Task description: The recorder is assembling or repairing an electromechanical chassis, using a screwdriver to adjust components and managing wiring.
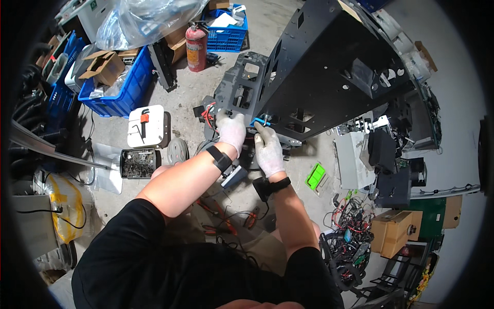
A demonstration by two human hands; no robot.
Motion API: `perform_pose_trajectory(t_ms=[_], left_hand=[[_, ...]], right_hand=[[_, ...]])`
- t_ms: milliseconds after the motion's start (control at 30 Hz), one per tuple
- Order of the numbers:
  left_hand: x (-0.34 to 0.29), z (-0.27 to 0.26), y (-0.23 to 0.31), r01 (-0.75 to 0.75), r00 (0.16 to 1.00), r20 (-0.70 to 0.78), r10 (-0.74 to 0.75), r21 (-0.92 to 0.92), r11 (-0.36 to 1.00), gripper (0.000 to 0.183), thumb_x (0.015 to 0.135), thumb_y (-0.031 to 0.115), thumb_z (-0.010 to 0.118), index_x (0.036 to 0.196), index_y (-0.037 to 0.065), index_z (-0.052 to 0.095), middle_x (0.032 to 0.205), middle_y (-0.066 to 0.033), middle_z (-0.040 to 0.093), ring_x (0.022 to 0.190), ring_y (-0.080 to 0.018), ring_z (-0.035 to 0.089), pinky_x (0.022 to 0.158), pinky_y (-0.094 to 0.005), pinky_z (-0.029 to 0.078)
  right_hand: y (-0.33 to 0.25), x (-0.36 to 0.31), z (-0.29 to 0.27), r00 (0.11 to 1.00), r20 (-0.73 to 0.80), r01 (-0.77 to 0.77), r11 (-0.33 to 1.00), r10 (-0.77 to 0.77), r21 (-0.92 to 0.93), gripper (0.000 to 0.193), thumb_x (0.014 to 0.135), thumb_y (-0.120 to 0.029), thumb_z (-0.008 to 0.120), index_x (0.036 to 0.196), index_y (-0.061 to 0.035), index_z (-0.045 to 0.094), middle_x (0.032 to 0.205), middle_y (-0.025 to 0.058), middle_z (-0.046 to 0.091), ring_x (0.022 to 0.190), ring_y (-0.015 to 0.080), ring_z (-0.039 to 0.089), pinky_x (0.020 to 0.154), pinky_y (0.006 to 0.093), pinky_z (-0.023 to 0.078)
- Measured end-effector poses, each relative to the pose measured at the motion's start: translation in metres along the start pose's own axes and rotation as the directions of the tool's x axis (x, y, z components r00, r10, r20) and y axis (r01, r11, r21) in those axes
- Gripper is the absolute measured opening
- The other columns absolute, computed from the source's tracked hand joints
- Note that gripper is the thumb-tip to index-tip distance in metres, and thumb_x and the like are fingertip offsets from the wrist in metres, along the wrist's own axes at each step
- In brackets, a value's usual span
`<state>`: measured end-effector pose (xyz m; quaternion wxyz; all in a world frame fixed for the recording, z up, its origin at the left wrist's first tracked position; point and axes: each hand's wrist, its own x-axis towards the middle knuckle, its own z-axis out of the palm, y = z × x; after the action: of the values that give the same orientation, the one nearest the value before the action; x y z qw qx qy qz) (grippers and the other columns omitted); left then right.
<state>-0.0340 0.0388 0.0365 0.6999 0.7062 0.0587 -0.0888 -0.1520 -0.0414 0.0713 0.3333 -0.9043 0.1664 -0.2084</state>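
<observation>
A black metal chassis (247, 77) with cut-out openings lies on the floor in front of me, and a tall black metal housing (319, 67) rises from it to the right. My left hand (231, 131), in a pale work glove, rests at the chassis's near edge with its fingers curled; what they hold is hidden. Beside it run red wires (208, 113). My right hand (268, 149), also gloved, reaches to the housing's lower corner, fingers closed together just below a thin blue piece (261, 121). Whether they grip that piece cannot be made out.
A white stool (147, 126) carrying hex keys and a tray of screws (139, 163) stand to my left. Pliers (252, 218) lie by my legs. To the right are a green tray (315, 176) and tangled cables (350, 242). A fire extinguisher (196, 49) stands beyond.
</observation>
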Motion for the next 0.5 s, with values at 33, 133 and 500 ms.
perform_pose_trajectory(t_ms=[33, 133, 500], left_hand=[[-0.006, 0.003, 0.002, -0.124, 0.990, 0.079, 0.119, 0.054, 0.991, 0.035, 0.086, 0.019, 0.067, 0.112, -0.005, 0.069, 0.109, -0.0246, 0.070, 0.107, -0.0343, 0.067, 0.097, -0.0390, 0.051], [-0.021, 0.007, 0.011, -0.163, 0.847, 0.520, 0.113, 0.050, 0.985, 0.029, 0.091, 0.022, 0.070, 0.109, -0.002, 0.070, 0.098, -0.0139, 0.073, 0.091, -0.0203, 0.069, 0.082, -0.0346, 0.055], [-0.015, 0.023, 0.018, -0.130, 0.856, 0.518, -0.017, 0.246, 0.961, 0.028, 0.095, 0.025, 0.069, 0.101, -0.002, 0.071, 0.087, -0.0114, 0.072, 0.081, -0.0152, 0.069, 0.073, -0.0309, 0.057]], right_hand=[[0.001, 0.001, 0.001, 1.000, -0.010, 0.019, 1.000, -0.019, -0.010, 0.032, 0.093, -0.008, 0.057, 0.124, -0.0043, 0.067, 0.113, 0.0208, 0.064, 0.109, 0.0398, 0.059, 0.098, 0.0464, 0.047], [0.006, 0.002, 0.002, 0.999, 0.006, 0.050, 0.978, -0.050, -0.201, 0.032, 0.095, -0.005, 0.053, 0.125, -0.0024, 0.065, 0.120, 0.0191, 0.063, 0.114, 0.0397, 0.058, 0.100, 0.0437, 0.047], [0.024, -0.011, -0.006, 0.981, -0.125, -0.144, 0.988, 0.149, 0.049, 0.022, 0.092, -0.010, 0.064, 0.112, 0.0002, 0.064, 0.111, 0.0212, 0.066, 0.108, 0.0388, 0.061, 0.097, 0.0453, 0.048]])
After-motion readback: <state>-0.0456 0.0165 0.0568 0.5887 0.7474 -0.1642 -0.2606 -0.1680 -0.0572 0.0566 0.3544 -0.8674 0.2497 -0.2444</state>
